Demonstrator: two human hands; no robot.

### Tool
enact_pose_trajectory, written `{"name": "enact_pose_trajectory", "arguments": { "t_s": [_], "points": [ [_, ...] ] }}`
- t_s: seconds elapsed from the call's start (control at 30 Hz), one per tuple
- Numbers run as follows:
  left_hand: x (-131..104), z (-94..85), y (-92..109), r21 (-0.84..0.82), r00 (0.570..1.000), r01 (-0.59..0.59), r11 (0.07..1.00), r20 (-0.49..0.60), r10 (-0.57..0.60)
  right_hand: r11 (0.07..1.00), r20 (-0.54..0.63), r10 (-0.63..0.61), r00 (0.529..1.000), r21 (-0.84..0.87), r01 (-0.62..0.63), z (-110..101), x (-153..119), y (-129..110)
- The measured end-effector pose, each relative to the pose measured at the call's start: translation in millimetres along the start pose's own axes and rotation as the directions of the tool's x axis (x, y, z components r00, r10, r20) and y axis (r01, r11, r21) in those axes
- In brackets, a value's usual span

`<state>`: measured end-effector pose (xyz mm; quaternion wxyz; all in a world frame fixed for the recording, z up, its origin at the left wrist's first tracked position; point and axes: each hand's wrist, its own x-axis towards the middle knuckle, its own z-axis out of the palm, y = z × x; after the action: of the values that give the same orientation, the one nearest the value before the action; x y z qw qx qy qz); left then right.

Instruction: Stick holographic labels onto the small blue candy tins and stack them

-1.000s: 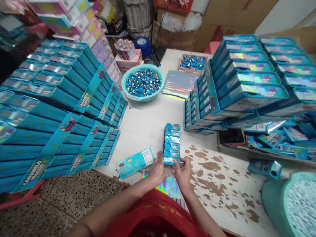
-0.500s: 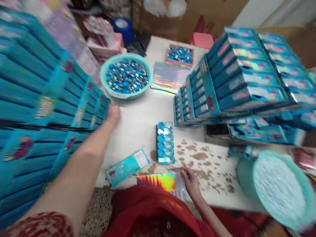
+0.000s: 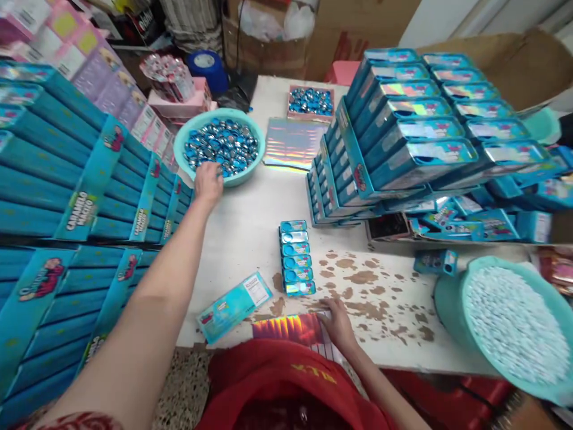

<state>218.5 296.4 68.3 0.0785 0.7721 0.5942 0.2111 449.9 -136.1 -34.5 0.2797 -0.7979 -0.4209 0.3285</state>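
My left hand point(image 3: 208, 184) reaches over the near rim of a turquoise bowl point(image 3: 257, 122) filled with blue and silver foil-like pieces point(image 3: 228, 142). Its fingers are bent slightly apart at the heap, with nothing seen in them. Low on the table, my right hand point(image 3: 339, 324) rests at the right edge of a shiny rainbow sheet point(image 3: 289, 329), thumb and forefinger apart. Just beyond the sheet stands a row of small blue boxes point(image 3: 297, 261) with round cut-outs. A flat blue printed carton point(image 3: 235, 306) lies to their left.
Tall stacks of blue boxes rise at the left point(image 3: 85, 179) and right point(image 3: 394, 131). A pink-edged tray point(image 3: 310, 103) of blue pieces and a stack of silvery sheets point(image 3: 293, 143) lie behind. A turquoise tub point(image 3: 452, 304) of small pale pieces stands front right.
My left hand has moved forward from beside the left stack to the bowl. My right hand's fingers have spread at the shiny sheet. The view has shifted slightly.
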Motion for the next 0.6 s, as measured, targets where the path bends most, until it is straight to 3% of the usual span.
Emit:
{"name": "enact_pose_trajectory", "arguments": {
  "t_s": [0.07,0.13,0.17,0.2,0.23,0.27,0.3,0.37,0.43,0.5,0.6],
  "points": [
    [-18,-1.5,7,-0.015,0.998,0.056,0.998,-0.022,-0.057,0.995,0.076,0.031,0.997,0.093,-0.038,-4,2,-1],
    [-72,-7.0,22,-0.080,0.989,0.133,0.988,-0.055,-0.138,0.983,0.126,0.049,0.991,0.171,-0.070,-8,1,-1],
    [-109,-10.8,32,-0.157,0.991,0.135,0.978,0.023,-0.132,0.977,0.139,0.057,0.989,0.196,-0.083,-10,0,0],
    [-150,-14.3,45,-0.262,0.982,0.118,0.958,0.172,-0.074,0.972,0.148,0.066,0.987,0.212,-0.096,-12,-2,-1],
    [-192,-16.3,58,-0.380,0.929,0.098,0.920,0.367,0.053,0.969,0.157,0.075,0.985,0.222,-0.109,-14,-3,-1],
    [-232,-15.9,72,-0.478,0.815,0.093,0.874,0.540,0.209,0.966,0.164,0.083,0.983,0.229,-0.120,-15,-5,-2],
    [-268,-12.5,86,-0.527,0.698,0.084,0.846,0.637,0.328,0.964,0.168,0.086,0.982,0.236,-0.125,-17,-7,-3],
    [-318,2.4,111,-0.539,0.590,0.077,0.839,0.703,0.398,0.964,0.175,0.078,0.981,0.239,-0.120,-19,-8,-4],
    [-341,23.7,129,-0.502,0.531,0.108,0.858,0.759,0.377,0.970,0.196,0.049,0.979,0.225,-0.094,-22,-8,-5],
    [-345,44.1,139,-0.435,0.483,0.156,0.887,0.817,0.316,0.979,0.228,0.003,0.974,0.196,-0.049,-24,-7,-5],
    [-343,62.8,142,-0.372,0.466,0.214,0.903,0.852,0.240,0.995,0.166,-0.086,0.982,0.069,0.075,-27,-9,-5]
  ]
}}
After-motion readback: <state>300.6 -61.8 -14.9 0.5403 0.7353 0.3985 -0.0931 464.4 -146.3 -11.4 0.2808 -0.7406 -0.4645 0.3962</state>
